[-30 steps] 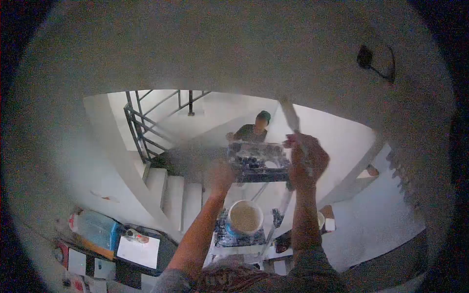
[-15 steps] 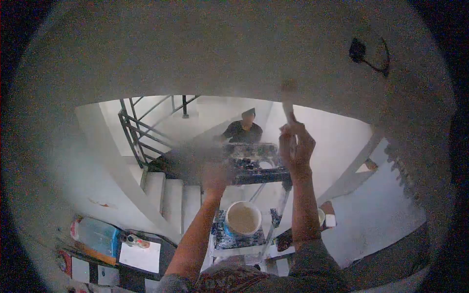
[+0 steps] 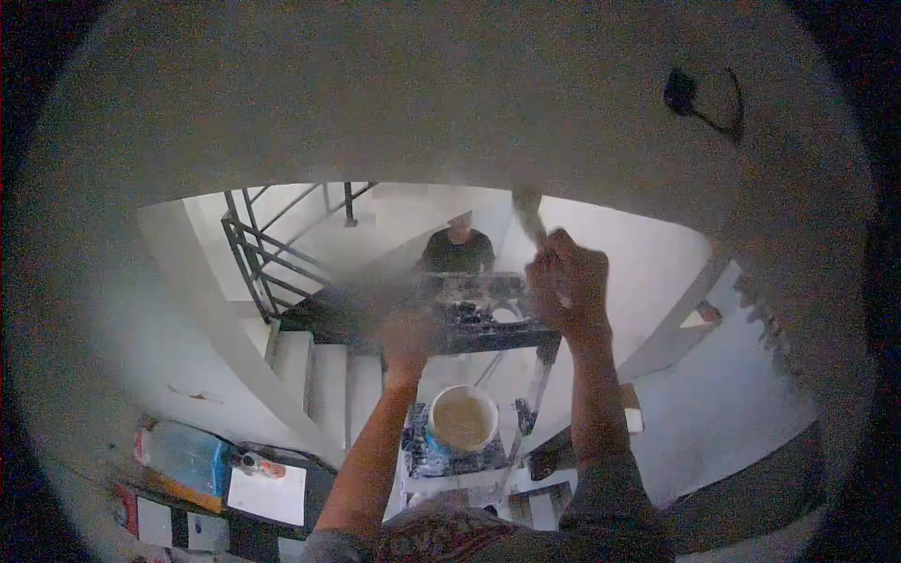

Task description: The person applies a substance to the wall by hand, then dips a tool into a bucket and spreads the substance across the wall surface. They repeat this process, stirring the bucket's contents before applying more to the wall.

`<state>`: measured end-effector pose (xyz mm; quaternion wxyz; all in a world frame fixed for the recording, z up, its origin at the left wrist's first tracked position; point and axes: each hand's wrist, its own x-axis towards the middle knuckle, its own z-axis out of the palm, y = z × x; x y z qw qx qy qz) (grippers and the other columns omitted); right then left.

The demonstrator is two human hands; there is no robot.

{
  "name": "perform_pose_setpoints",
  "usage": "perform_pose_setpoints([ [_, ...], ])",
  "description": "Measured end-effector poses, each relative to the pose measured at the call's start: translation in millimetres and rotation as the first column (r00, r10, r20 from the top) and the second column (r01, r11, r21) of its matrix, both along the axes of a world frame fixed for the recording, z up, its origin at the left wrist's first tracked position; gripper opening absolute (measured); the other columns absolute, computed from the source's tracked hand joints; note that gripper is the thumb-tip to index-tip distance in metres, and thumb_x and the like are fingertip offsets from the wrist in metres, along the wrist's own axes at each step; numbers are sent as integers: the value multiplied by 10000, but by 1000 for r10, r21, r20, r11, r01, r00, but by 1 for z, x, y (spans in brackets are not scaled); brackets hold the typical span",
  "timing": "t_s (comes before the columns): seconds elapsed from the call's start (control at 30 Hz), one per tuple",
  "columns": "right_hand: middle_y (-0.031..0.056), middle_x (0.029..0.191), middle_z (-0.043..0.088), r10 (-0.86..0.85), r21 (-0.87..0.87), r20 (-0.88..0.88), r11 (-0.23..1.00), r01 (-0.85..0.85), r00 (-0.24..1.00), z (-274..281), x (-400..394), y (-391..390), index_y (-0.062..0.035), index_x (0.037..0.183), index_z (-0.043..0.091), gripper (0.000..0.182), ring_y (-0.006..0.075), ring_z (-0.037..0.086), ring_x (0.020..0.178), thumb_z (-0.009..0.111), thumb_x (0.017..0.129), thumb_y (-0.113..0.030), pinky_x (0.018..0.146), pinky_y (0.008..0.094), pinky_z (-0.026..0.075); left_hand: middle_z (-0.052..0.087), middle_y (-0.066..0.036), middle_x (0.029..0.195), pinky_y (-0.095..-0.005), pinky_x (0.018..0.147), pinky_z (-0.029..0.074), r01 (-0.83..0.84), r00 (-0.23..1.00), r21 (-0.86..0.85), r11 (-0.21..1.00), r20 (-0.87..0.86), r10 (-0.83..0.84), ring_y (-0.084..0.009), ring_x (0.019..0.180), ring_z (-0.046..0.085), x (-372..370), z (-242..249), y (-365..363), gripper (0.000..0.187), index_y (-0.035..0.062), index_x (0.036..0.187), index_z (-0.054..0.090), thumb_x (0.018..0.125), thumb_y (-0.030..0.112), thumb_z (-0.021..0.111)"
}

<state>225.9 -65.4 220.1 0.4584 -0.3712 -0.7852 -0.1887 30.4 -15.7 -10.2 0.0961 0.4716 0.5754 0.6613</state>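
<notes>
My right hand (image 3: 571,281) is raised and closed around the handle of a flat, broad-ended tool (image 3: 528,216). Blur hides whether this is a brush or a putty knife. Its wide end points up at the lower edge of the grey overhead surface (image 3: 450,113). My left hand (image 3: 409,333) is lifted in front of a splattered platform, its fingers lost in a grey smear on the view. Below and between my forearms stands a white bucket (image 3: 495,427) containing a beige mix (image 3: 463,420).
A stained platform (image 3: 488,340) on metal legs stands ahead, with a person (image 3: 457,249) behind it. Stairs (image 3: 328,385) and a dark railing (image 3: 272,263) lie left. A wire with a black fitting (image 3: 682,92) hangs overhead. A clear-and-blue package (image 3: 183,455) and white sheets (image 3: 266,495) are lower left.
My right hand has shifted slightly, and the tool's end has come left and down along the overhead edge. My left hand has moved slightly left. The person behind the platform has shifted.
</notes>
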Motion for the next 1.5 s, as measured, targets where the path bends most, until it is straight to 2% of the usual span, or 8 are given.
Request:
perform_pose_setpoints([
  [0.23,48,676,667,189,332,-320,940,-77,928,5,6,16,-51,845,649,290,134,643,566,539,932,-304,549,277,505,557,-132,641,-368,560,433,-23,965,124,992,-256,54,-217,557,509,-9,-33,18,249,8,798,568,916,225,533],
  [0.47,64,615,613,-63,-283,14,957,64,998,-15,12,-24,-61,747,592,83,148,600,534,560,812,-102,491,307,465,561,-130,646,-360,561,433,-56,955,151,987,-281,97,-209,569,516,-10,-49,27,254,7,826,587,920,236,531],
  [0.8,65,721,676,236,399,-54,896,-196,970,26,-33,5,-101,887,677,93,198,638,561,661,796,-107,532,306,506,583,-142,670,-373,572,446,-14,966,110,994,-256,42,-237,603,564,-4,-37,16,303,16,850,583,914,307,528],
  [0.9,30,676,671,-214,-73,30,974,215,976,1,-21,-31,-158,875,702,157,194,638,556,630,819,-286,552,322,514,589,-154,679,-396,597,461,-87,931,60,994,-350,103,-269,632,591,-7,-34,15,303,14,851,581,915,305,528],
  [0.97,-4,608,655,-344,-562,489,578,591,802,-10,-14,-59,-192,878,704,314,166,635,561,559,840,-468,569,324,515,594,-165,691,-408,612,463,-51,955,56,997,-290,66,-292,655,599,-6,-36,13,302,14,854,581,917,302,521],
  [1.0,7,646,656,-85,-310,-115,950,45,990,-110,25,-39,-144,865,692,354,138,622,566,529,876,-458,556,321,513,599,-176,702,-420,628,466,-15,973,59,998,-229,29,-315,678,607,-6,-34,15,301,13,857,581,919,299,514],
  [1.1,53,703,613,310,-661,-396,557,-503,864,-172,38,-50,-50,801,640,366,169,608,613,548,906,-388,557,353,516,611,-185,734,-428,655,462,-84,921,25,996,-381,87,-340,717,605,-11,-7,5,314,13,863,586,922,310,500],
  [1.5,191,803,667,226,-843,407,467,268,885,-490,10,36,-52,855,697,388,363,641,739,645,778,-429,742,476,504,593,-267,793,-522,632,433,-36,956,7,999,-291,37,-455,748,568,-30,-3,7,296,-29,901,579,915,248,474],
])
